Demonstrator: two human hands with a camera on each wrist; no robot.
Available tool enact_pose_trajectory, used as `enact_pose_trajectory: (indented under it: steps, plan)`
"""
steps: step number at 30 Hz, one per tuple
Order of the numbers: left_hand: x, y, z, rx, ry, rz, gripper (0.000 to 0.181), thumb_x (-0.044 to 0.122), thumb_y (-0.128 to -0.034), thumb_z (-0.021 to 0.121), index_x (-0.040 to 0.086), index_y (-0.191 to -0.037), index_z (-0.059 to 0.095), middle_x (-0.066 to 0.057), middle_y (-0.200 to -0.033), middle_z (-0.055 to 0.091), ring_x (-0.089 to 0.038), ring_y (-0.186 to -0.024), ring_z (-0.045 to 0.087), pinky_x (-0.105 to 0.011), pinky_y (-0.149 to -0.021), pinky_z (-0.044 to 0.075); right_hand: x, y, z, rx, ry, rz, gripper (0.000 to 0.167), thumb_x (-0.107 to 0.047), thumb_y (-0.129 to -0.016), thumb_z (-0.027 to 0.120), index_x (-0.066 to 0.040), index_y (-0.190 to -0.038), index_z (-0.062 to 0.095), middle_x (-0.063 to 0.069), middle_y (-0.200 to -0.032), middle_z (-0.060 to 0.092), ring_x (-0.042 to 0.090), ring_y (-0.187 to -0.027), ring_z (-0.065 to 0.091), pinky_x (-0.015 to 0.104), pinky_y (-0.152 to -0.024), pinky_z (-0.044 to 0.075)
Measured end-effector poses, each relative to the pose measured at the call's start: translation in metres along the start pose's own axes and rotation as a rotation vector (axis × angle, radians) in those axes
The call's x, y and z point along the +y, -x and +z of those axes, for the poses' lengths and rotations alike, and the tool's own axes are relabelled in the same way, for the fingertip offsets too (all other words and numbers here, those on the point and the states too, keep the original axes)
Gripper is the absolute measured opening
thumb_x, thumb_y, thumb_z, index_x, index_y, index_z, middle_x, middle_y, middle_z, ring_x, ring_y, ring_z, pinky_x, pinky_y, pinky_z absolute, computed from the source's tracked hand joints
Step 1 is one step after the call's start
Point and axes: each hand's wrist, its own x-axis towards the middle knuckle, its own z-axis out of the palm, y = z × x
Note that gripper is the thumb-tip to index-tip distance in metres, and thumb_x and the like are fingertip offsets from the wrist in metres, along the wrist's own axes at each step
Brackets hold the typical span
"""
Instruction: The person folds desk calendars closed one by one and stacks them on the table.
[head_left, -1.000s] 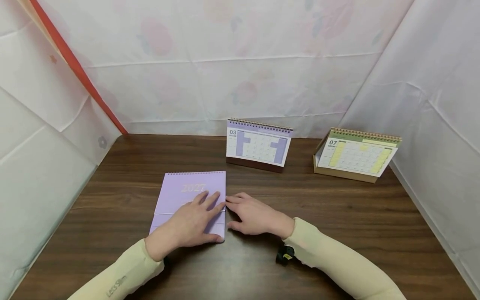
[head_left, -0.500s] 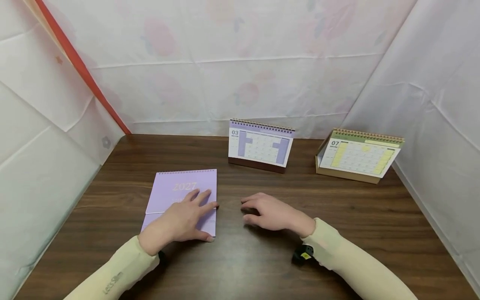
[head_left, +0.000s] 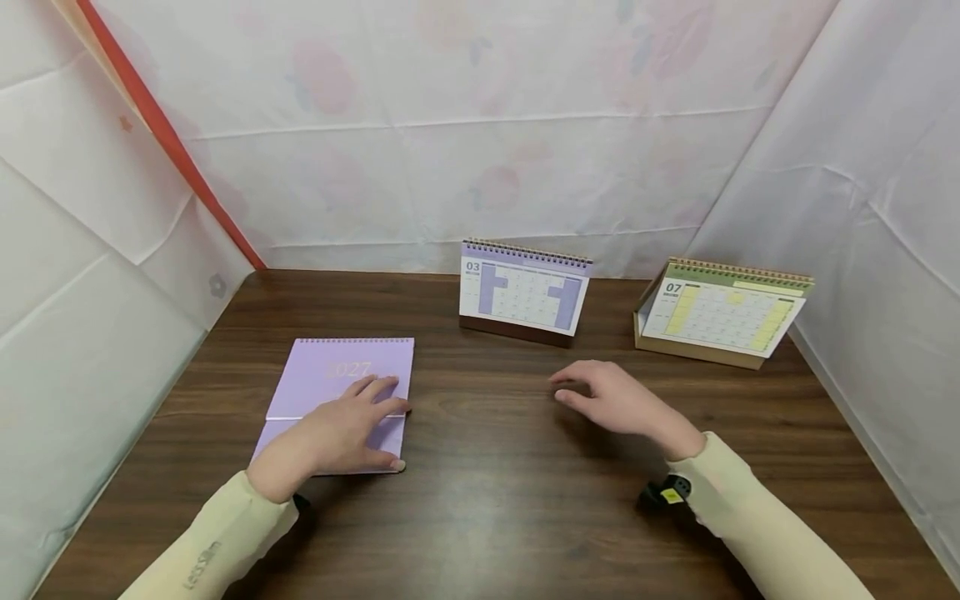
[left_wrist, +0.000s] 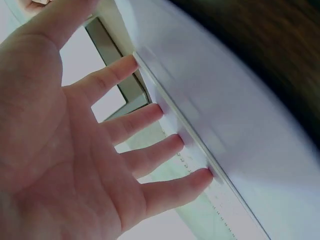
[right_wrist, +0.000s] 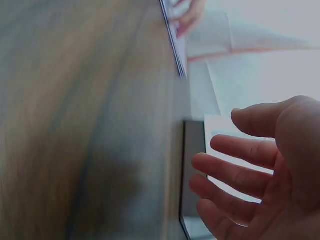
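A purple desk calendar point(head_left: 300, 392) marked 2027 lies flat on the left of the table, its spiral binding at the far edge. My left hand point(head_left: 333, 433) rests on its right half with the fingers spread; in the left wrist view the fingertips point(left_wrist: 202, 175) touch the purple cover near a white cord or edge line. My right hand point(head_left: 618, 396) hovers over the table to the right, holding nothing, fingers loosely bent. Nearest to it stands a second purple calendar point(head_left: 525, 292), open at page 03. The right wrist view shows the right hand's loosely bent fingers point(right_wrist: 235, 172) with nothing between them.
A green and yellow calendar point(head_left: 723, 317), showing page 07, stands upright at the back right. Pale cloth walls point(head_left: 450, 167) enclose the dark wooden table point(head_left: 480, 500) at the back and both sides.
The left hand and the flat purple calendar have slid left together. My right hand has come off the calendar's right edge and moved away to the right, rising from the table.
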Motion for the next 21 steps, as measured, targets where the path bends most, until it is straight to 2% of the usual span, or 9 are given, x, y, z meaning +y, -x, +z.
enact_pose_trajectory:
  steps: [2, 5, 8, 10, 15, 18, 21]
  plan:
    - [-0.003, 0.0, -0.002, 0.011, 0.004, 0.008, 0.06, 0.049, -0.0797, 0.08, 0.017, -0.128, 0.063, -0.02, -0.146, 0.044, -0.049, -0.132, 0.041, -0.062, -0.092, 0.046, 0.01, 0.003, -0.007, 0.033, 0.001, 0.032, 0.029, -0.027, -0.1, 0.063, -0.01, -0.122, 0.07, 0.002, -0.121, 0.068, 0.02, -0.113, 0.062, 0.045, -0.094, 0.049]
    - [-0.007, -0.002, -0.006, -0.011, 0.026, 0.011, 0.05, 0.046, -0.0862, 0.076, 0.017, -0.126, 0.066, -0.02, -0.144, 0.047, -0.048, -0.131, 0.042, -0.061, -0.097, 0.043, 0.021, 0.007, -0.017, 0.081, 0.002, 0.081, 0.028, -0.025, -0.099, 0.064, -0.009, -0.121, 0.07, 0.003, -0.119, 0.068, 0.021, -0.108, 0.063, 0.045, -0.089, 0.05]
    - [-0.012, -0.007, -0.014, -0.043, 0.079, 0.03, 0.044, 0.045, -0.0907, 0.071, 0.015, -0.124, 0.068, -0.018, -0.14, 0.051, -0.045, -0.128, 0.046, -0.059, -0.1, 0.041, 0.029, 0.008, -0.026, 0.118, -0.001, 0.128, 0.027, -0.024, -0.1, 0.063, -0.008, -0.12, 0.07, 0.006, -0.117, 0.069, 0.022, -0.102, 0.063, 0.045, -0.085, 0.05]
    - [-0.015, -0.013, -0.02, -0.038, 0.131, 0.049, 0.04, 0.043, -0.0933, 0.069, 0.013, -0.12, 0.069, -0.013, -0.132, 0.058, -0.038, -0.123, 0.053, -0.055, -0.099, 0.043, 0.032, 0.008, -0.03, 0.137, -0.002, 0.156, 0.028, -0.024, -0.1, 0.061, -0.007, -0.121, 0.069, 0.007, -0.117, 0.069, 0.023, -0.1, 0.063, 0.045, -0.084, 0.05]
    - [-0.019, -0.037, -0.032, 0.056, 0.271, 0.062, 0.033, 0.04, -0.0979, 0.064, 0.012, -0.114, 0.07, 0.003, -0.109, 0.069, -0.018, -0.103, 0.064, -0.043, -0.088, 0.05, 0.034, 0.002, -0.035, 0.181, -0.023, 0.215, 0.032, -0.023, -0.102, 0.059, -0.004, -0.127, 0.065, 0.012, -0.12, 0.067, 0.027, -0.102, 0.062, 0.047, -0.085, 0.049]
    - [-0.019, -0.056, -0.039, 0.096, 0.379, 0.059, 0.027, 0.037, -0.0955, 0.068, 0.014, -0.11, 0.07, 0.005, -0.105, 0.07, -0.017, -0.099, 0.065, -0.042, -0.086, 0.05, 0.036, -0.002, -0.036, 0.219, -0.036, 0.237, 0.035, -0.023, -0.102, 0.058, -0.003, -0.131, 0.062, 0.016, -0.125, 0.064, 0.032, -0.107, 0.061, 0.051, -0.089, 0.047]
    - [-0.017, -0.076, -0.046, 0.126, 0.508, 0.051, 0.02, 0.034, -0.0903, 0.076, 0.015, -0.095, 0.068, 0.004, -0.104, 0.072, -0.018, -0.095, 0.065, -0.041, -0.084, 0.05, 0.038, -0.007, -0.037, 0.251, -0.059, 0.255, 0.039, -0.023, -0.103, 0.057, -0.002, -0.136, 0.058, 0.02, -0.131, 0.061, 0.035, -0.113, 0.059, 0.053, -0.092, 0.046]
